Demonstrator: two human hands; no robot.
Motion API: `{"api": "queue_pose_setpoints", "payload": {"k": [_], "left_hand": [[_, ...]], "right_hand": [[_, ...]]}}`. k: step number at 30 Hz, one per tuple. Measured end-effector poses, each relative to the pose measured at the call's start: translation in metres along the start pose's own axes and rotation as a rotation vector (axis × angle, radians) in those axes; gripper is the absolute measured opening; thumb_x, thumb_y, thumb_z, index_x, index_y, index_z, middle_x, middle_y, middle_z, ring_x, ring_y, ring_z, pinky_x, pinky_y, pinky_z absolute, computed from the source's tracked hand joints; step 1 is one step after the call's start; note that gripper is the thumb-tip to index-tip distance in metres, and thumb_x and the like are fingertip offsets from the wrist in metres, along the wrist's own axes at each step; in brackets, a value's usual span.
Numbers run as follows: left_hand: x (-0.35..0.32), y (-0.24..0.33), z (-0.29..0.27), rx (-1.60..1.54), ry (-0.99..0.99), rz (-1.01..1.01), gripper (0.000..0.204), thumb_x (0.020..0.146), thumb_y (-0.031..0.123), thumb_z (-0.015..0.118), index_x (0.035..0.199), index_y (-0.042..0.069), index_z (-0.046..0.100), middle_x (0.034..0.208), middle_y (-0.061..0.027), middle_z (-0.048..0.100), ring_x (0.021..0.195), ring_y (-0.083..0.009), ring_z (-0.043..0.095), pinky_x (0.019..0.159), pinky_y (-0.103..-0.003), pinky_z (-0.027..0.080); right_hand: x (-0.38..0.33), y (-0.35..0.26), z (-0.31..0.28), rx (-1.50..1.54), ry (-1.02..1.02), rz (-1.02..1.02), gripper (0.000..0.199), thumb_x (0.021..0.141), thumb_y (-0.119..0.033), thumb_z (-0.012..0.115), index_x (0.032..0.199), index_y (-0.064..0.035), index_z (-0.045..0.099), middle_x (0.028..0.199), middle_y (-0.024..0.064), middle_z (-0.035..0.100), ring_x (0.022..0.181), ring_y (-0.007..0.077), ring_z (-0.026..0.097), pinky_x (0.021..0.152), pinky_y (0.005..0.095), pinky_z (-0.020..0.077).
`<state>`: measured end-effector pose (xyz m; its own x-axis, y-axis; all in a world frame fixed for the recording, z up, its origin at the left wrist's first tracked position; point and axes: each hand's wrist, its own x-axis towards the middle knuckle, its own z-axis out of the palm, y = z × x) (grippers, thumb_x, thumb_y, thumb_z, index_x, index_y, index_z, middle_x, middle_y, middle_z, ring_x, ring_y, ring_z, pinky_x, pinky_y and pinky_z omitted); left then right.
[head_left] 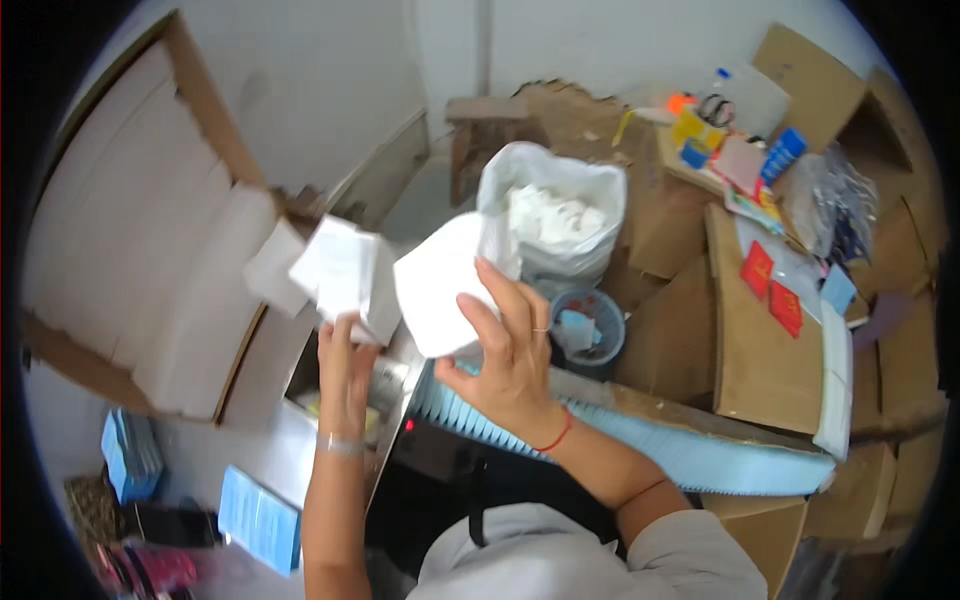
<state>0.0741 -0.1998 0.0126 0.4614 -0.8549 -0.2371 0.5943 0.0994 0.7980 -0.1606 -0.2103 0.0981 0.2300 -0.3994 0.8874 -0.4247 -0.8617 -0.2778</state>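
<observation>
Pale walls point(580, 45) meet in a corner behind a crowded work spot. At its middle, a smooth white sheet-like piece with rounded edges point(437, 285) stands tilted at the right hand point(515, 365), whose fingers are spread and curved over its right side, the thumb apart near the lower edge; I cannot tell whether they truly pinch it. Just left of it, the left hand point(345, 370) has its fingers close together at the lower end of a loose bundle of white folded pieces point(345, 270); how firmly they grip is unclear. Both look light, thin and soft, likely to bend or crease, so a gentle hold near an edge seems best, with the bundle's layers kept together. Below the right wrist runs a long row of light-blue folded sheets point(640, 440). Beyond sit a white plastic-lined bin point(495, 180) and a small round blue basket point(617, 340). Brown flattened cardboard point(770, 375) fills the right; on the left stands an open brown cardboard box point(205, 95), near a pale smooth surface point(190, 460) bearing a light-blue rectangular stack point(258, 515).
</observation>
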Motion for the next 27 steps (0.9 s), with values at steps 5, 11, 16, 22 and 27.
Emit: {"api": "queue_pose_setpoints", "payload": {"k": [5, 11, 16, 22, 27], "left_hand": [[-0.04, 0.02, 0.041, 0.315, 0.469, 0.108, 0.092, 0.086, 0.037, 0.076, 0.15, 0.004, 0.018, 0.122, -0.0169, 0.055, 0.105, -0.0237, 0.059, 0.079, -0.038, 0.05], [-0.213, 0.08, -0.121, 1.142, 0.238, 0.386, 0.027, 0.087, 0.012, 0.069, 0.112, 0.002, 0.068, 0.115, -0.0152, 0.067, 0.118, -0.0285, 0.057, 0.101, -0.041, 0.044], [-0.249, 0.04, -0.159, 1.881, 0.851, -0.066, 0.065, 0.096, 0.04, 0.056, 0.153, 0.019, 0.035, 0.163, -0.0131, 0.021, 0.147, -0.0468, 0.014, 0.106, -0.075, 0.021], [-0.235, 0.035, -0.149, 1.806, 0.835, -0.074, 0.067, 0.096, 0.041, 0.056, 0.155, 0.021, 0.032, 0.163, -0.015, 0.018, 0.149, -0.0468, 0.009, 0.106, -0.078, 0.014], [-0.236, 0.034, -0.135, 1.886, 0.898, -0.083, 0.068, 0.093, 0.034, 0.06, 0.153, 0.018, 0.034, 0.162, -0.0171, 0.02, 0.148, -0.0459, 0.013, 0.107, -0.076, 0.012]], "right_hand": [[-0.036, 0.014, 0.078, -0.125, -0.429, -0.095, 0.067, 0.064, -0.011, 0.081, 0.126, 0.003, 0.058, 0.142, 0.0145, 0.052, 0.111, 0.0295, 0.053, 0.089, 0.0371, 0.0467], [-0.033, 0.025, 0.097, 0.024, -0.452, -0.1, 0.05, 0.078, -0.036, 0.074, 0.12, -0.0104, 0.067, 0.139, 0.0135, 0.054, 0.136, 0.0404, 0.035, 0.11, 0.0592, 0.0245], [-0.032, 0.003, 0.097, -0.063, -0.365, -0.131, 0.043, 0.081, -0.025, 0.07, 0.117, -0.0031, 0.065, 0.135, 0.0147, 0.055, 0.13, 0.0402, 0.043, 0.109, 0.0664, 0.0254], [-0.034, 0.01, 0.103, -0.004, -0.312, -0.111, 0.037, 0.082, -0.015, 0.074, 0.11, 0.0064, 0.064, 0.116, 0.02, 0.06, 0.116, 0.0419, 0.053, 0.107, 0.0534, 0.0386], [-0.026, 0.005, 0.096, 0.042, -0.401, -0.145, 0.043, 0.082, -0.017, 0.073, 0.116, 0.0066, 0.062, 0.122, 0.0213, 0.058, 0.12, 0.0423, 0.051, 0.108, 0.0549, 0.0365]]}}
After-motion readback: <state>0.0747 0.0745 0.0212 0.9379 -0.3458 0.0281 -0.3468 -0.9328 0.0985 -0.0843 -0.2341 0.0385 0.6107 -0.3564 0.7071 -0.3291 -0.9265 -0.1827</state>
